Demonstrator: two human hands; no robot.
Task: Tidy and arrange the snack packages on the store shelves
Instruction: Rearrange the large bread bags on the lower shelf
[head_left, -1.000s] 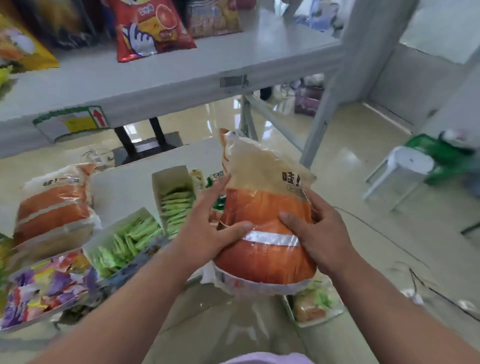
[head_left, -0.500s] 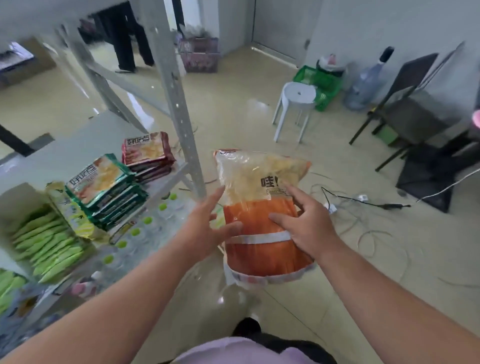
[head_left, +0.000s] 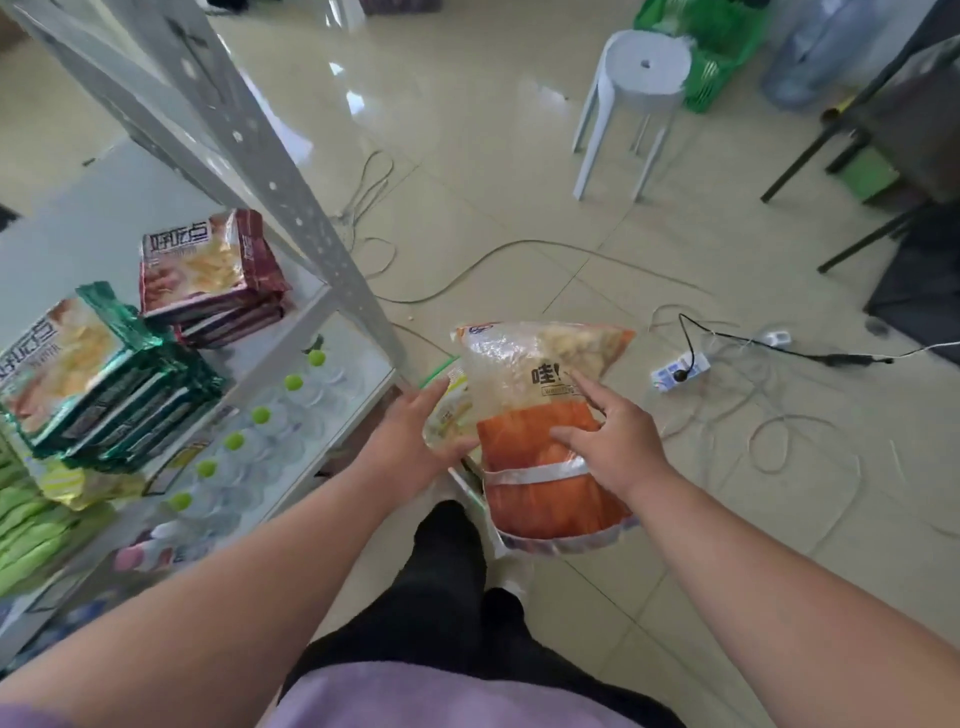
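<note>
Head view, looking down past the shelf corner. The right hand (head_left: 618, 441) carried the orange snack bag (head_left: 545, 431); its grip was loose, fingers spread across the front of the pack, the rest of the hold hidden behind it. The left hand (head_left: 415, 436) was at the bag's left edge, fingers nearly straight, touching a smaller pale yellow packet (head_left: 449, 410) tucked beside the big bag. Whether that packet was actually held or only pressed, I could not tell. The bag hung in the air over the floor (head_left: 519, 208), beside the shelf and off its front corner, not on any board.

On the shelf (head_left: 322, 306) itself, a green stack of biscuit packs (head_left: 104, 374) and a red stack of biscuit packs (head_left: 208, 275) sat squared up, one just behind the other. Light green packets (head_left: 26, 525) lay at the left edge, blurred. Below, water bottles with green caps (head_left: 260, 415) stood in rows.

Judgement on progress: the stacked packs looked tidied, so part of the shelf seemed finished. The orange bag had no place yet, and the small yellow packet likewise. Both still needed a spot, most likely on a shelf. How much else remained could not be read from this angle.

Further out: loose cables (head_left: 519, 249), a power strip (head_left: 680, 370), a white stool (head_left: 634, 104).
</note>
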